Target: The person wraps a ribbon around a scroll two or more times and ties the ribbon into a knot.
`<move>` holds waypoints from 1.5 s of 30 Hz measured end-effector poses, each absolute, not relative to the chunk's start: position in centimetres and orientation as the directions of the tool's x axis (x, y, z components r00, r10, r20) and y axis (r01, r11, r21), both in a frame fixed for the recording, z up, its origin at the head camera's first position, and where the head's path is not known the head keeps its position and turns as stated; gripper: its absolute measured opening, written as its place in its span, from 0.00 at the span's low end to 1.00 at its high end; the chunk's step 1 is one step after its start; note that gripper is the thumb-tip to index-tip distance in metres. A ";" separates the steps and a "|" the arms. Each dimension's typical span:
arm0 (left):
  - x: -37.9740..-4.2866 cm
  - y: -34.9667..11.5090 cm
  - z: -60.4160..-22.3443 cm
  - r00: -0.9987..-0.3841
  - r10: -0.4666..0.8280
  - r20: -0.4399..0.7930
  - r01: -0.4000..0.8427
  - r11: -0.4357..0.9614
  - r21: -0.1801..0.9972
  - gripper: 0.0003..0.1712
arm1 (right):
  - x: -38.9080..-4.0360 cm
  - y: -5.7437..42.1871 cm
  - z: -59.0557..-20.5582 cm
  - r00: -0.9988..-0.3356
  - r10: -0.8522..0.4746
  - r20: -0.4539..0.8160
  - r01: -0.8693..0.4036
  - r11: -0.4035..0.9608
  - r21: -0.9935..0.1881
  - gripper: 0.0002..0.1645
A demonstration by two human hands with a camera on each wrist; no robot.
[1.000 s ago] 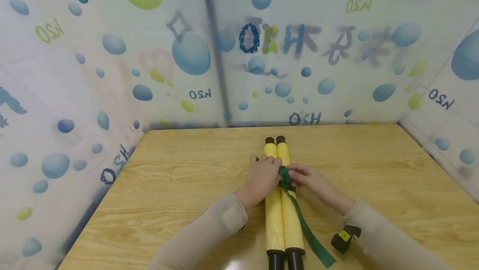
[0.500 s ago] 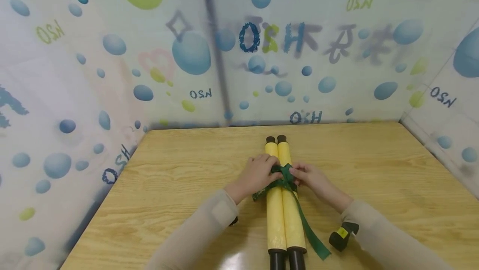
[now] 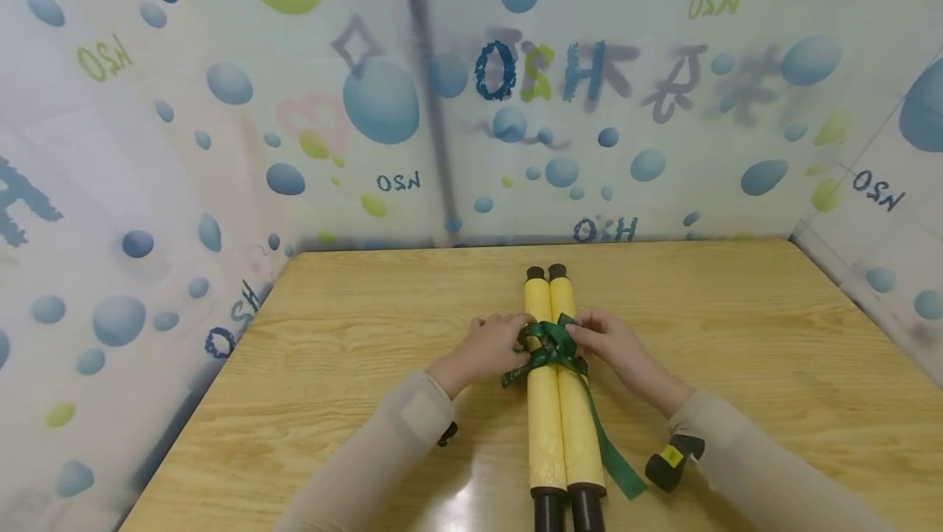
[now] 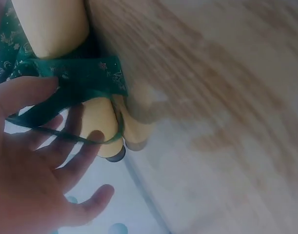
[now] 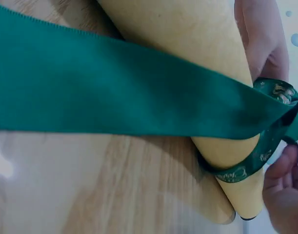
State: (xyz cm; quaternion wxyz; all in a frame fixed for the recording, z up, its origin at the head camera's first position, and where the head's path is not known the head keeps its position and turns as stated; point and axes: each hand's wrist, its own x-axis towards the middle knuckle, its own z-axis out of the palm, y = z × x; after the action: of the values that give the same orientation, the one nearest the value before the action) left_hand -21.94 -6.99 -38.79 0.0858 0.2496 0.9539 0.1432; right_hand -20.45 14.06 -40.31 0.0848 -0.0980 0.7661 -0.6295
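Note:
Two yellow foam-like tubes [image 3: 547, 426] with dark ends lie side by side, pointing away from me. A green ribbon [image 3: 613, 458] with a pale print on one face wraps round both, with a knot and loops on top. My right hand [image 3: 626, 352] pinches a ribbon loop between thumb and fingertips, to the right of the knot. On the other side my left hand [image 3: 489, 348] has its fingers spread at another loop. In the left wrist view that loop [image 4: 78, 83] passes between the thumb and fingers. One long ribbon tail [image 5: 129, 87] stretches across the right wrist view.
Everything lies on a wood-grain table [image 3: 354, 311]. Behind it hangs a pale backdrop [image 3: 516, 188] with blue and green drops and lettering. A black wrist device with a yellow label [image 3: 672, 458] sits under my right sleeve.
My left hand has drawn back leftward from over the tubes, showing the knot and a short ribbon end on the left. My right hand stays at its loop, which now stands more spread.

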 end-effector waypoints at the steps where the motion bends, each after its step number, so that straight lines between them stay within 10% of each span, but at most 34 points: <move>1: -21.9 -7.0 -38.9 -0.860 0.504 -0.085 0.454 0.829 0.326 0.24 | -20.4 14.0 -40.2 -0.966 -0.259 -0.003 -0.046 0.183 -0.982 0.13; 6: -21.6 -7.3 -38.9 -0.874 0.485 -0.033 0.430 0.804 0.411 0.05 | -20.1 13.7 -39.8 -0.970 -0.245 -0.001 -0.043 0.175 -0.984 0.18; 21: -21.2 -7.8 -39.2 -0.837 0.490 -0.243 0.277 0.762 0.585 0.22 | -19.8 13.5 -39.6 -0.974 -0.221 -0.047 0.000 0.205 -0.979 0.17; 36: -20.9 -8.7 -38.6 -0.714 0.589 -0.378 0.357 0.771 0.527 0.16 | -19.9 13.6 -39.5 -0.982 -0.161 0.095 -0.172 0.585 -0.793 0.13; 45: -21.2 -9.4 -38.2 -0.751 0.567 -0.339 0.287 0.742 0.605 0.11 | -19.9 13.8 -39.5 -0.972 -0.173 0.157 -0.227 0.550 -0.803 0.15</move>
State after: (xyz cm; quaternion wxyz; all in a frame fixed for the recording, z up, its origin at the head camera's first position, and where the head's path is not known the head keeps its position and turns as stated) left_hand -21.18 -9.44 -38.21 0.2602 0.2381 0.8963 0.2686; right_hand -19.86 13.78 -39.48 -0.0294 -0.1138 0.8799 -0.4604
